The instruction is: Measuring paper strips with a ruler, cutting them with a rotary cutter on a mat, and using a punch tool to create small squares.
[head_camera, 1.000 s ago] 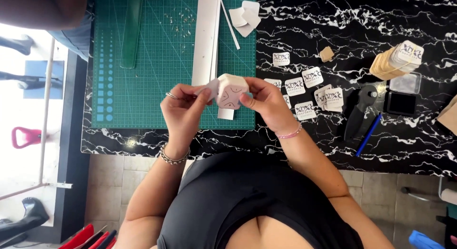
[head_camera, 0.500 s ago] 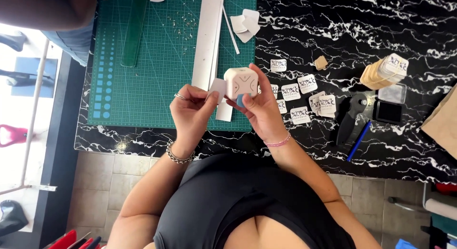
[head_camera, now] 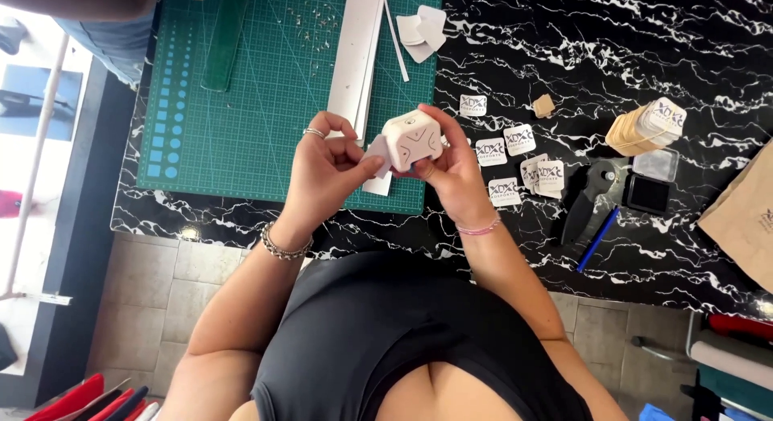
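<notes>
A: Surface condition: a black, white-veined marble worktop (head_camera: 644,35) carries a green cutting mat (head_camera: 266,99) on its left part, with tiled floor showing below the near edge. Report the hands.

B: The right hand (head_camera: 455,167) is closed around a small white box (head_camera: 412,139), fingers wrapped behind it and thumb on the near side. The left hand (head_camera: 322,167) is partly closed, fingertips pinching a white flap (head_camera: 377,151) at the box's left side. The box is held in the air, above the near edge of the mat, not resting on anything.

A: Hazards?

B: In my judgement, three. First: the box looks like thin card, so a tight squeeze from the right hand could dent a face or buckle a fold. Second: a hard pull on the flap could crease it or tear it at the hinge line. Third: the box sits over the worktop edge, so a loosened grip could let it fall to the floor.

A: Surroundings?

B: Printed white labels (head_camera: 515,139) lie scattered just to the right of the hands. A sweeping forearm could scatter them. A black folding knife (head_camera: 592,196) and a blue pen (head_camera: 597,240) lie near that same arm. Whether the blade is exposed cannot be determined. A long white strip (head_camera: 358,51) lies on the mat behind the hands.
</notes>
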